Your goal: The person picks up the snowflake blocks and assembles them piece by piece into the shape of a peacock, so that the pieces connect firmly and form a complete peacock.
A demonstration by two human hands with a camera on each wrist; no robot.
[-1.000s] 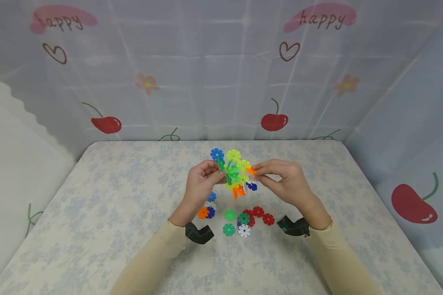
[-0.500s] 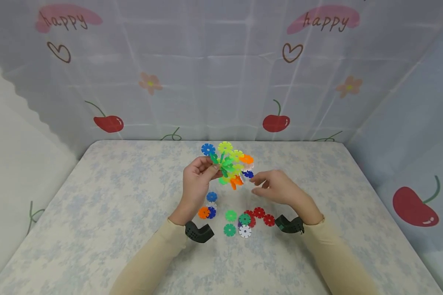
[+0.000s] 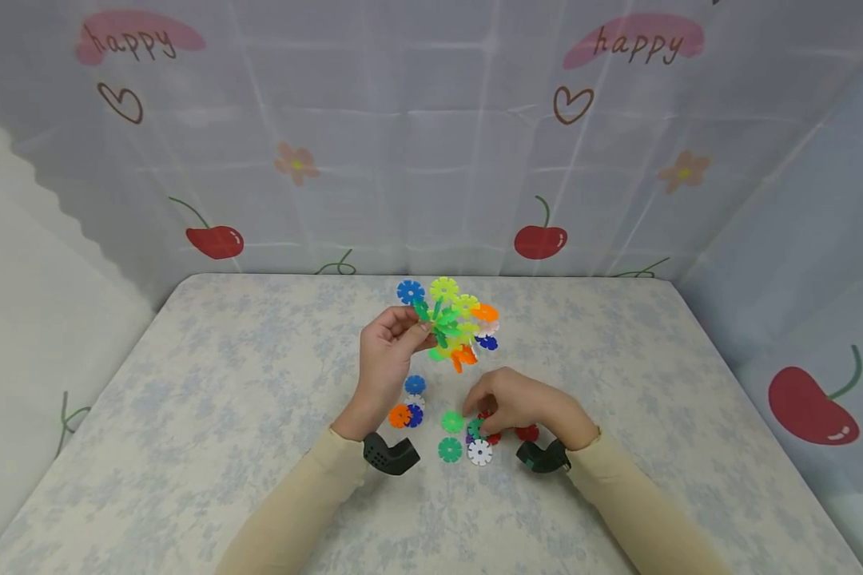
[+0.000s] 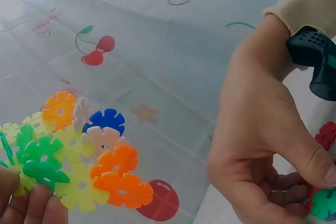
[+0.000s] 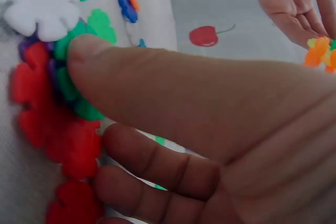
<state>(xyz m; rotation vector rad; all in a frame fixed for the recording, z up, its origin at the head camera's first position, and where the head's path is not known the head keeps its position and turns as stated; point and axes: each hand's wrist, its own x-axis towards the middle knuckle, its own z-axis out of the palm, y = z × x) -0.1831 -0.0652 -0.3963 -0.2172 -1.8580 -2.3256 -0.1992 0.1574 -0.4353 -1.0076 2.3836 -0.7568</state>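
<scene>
My left hand [image 3: 387, 355] pinches a cluster of joined notched plastic snowflake discs [image 3: 466, 326] above the table, yellow, green, orange, blue and pale pink. In the left wrist view, its fingertips hold the cluster [image 4: 81, 153] by its green and yellow end. My right hand [image 3: 525, 402] is down at the loose discs, thumb and index finger apart around a dark green disc [image 3: 475, 429]. The right wrist view has the thumb over this disc [image 5: 65, 80], with the index finger hidden behind the thumb. Red discs [image 5: 60, 124] lie beside the fingers, and a white disc [image 5: 42, 6] lies near the thumb.
Left of the right hand lie two lighter green discs, one [image 3: 452, 422] above the other. Farther left is a group with an orange disc [image 3: 399, 416] and a blue disc [image 3: 415, 384]. A printed curtain [image 3: 417, 160] hangs behind the table [image 3: 259, 383].
My right hand has left the orange disc on the cluster and come down to the loose discs. My left hand still holds the cluster, shifted slightly left from a second ago.
</scene>
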